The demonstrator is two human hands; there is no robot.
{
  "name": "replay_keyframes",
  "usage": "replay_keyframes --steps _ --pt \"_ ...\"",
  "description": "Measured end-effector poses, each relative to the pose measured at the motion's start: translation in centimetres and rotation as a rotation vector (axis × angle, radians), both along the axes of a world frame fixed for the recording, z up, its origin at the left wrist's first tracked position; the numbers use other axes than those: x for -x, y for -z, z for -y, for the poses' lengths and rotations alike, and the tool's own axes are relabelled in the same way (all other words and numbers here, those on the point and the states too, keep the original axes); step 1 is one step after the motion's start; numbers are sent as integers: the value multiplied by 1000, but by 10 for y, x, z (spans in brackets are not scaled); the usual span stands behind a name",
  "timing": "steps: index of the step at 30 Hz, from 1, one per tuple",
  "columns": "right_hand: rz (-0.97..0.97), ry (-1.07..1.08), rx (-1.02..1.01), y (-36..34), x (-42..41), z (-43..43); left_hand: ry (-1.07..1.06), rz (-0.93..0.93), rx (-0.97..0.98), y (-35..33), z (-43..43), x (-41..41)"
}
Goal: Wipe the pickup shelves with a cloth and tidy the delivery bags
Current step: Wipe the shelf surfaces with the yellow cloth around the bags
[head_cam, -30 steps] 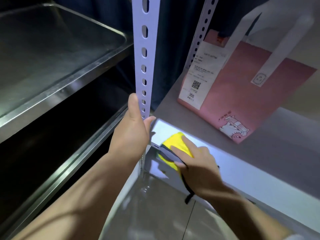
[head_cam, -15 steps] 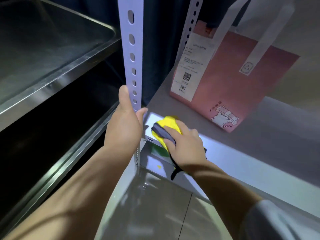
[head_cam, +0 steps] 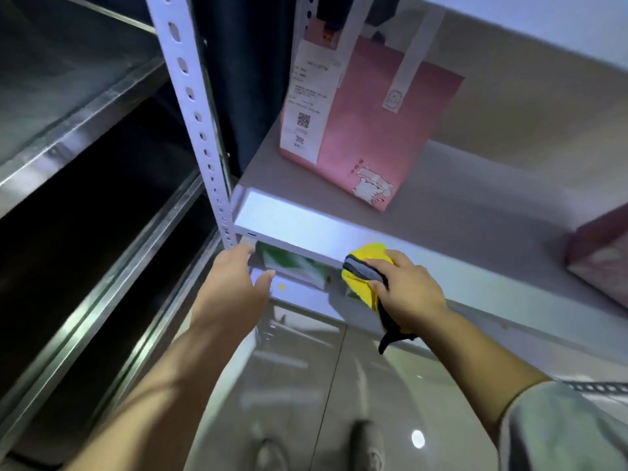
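Right hand (head_cam: 406, 294) grips the cloth (head_cam: 365, 271) against the shelf (head_cam: 306, 229) front edge; left hand (head_cam: 234, 287), fingers relaxed, hovers beside the post (head_cam: 193, 107).

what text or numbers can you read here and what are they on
"366": on the white receipt stuck to the pink bag, below its QR code.
Other receipt lines: too blurred to read.
Round mark on the bag's white handle: too small to read.
Small print above the bag's cartoon: unreadable.
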State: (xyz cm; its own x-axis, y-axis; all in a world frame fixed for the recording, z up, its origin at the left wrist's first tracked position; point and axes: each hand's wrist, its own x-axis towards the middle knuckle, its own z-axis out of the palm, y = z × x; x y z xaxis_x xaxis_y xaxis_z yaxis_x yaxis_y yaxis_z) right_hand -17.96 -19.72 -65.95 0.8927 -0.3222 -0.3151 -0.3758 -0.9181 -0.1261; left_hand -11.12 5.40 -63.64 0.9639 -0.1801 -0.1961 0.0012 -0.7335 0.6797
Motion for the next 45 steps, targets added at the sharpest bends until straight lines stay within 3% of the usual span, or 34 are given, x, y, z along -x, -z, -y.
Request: replay_keyframes --steps 4,13,18,23,29,38,45 --pt "-20 108 -60 -19 31 11 27 -52 22 -15 13 30" --pt "364 274 -336 -53 105 9 137 -34 101 -43 43 92" --pt "429 317 -374 -48 151 18 156 -60 73 -39 61 136" --pt "331 179 -346 -16 196 42 150 -107 36 0 82 187" --pt "256 244 -323 52 244 68 178 -202 50 70 114 225" --pt "170 382 -233 176 239 106 284 -301 40 200 166 202" --pt "211 481 -277 217 219 135 409 -258 -55 243 211 186"
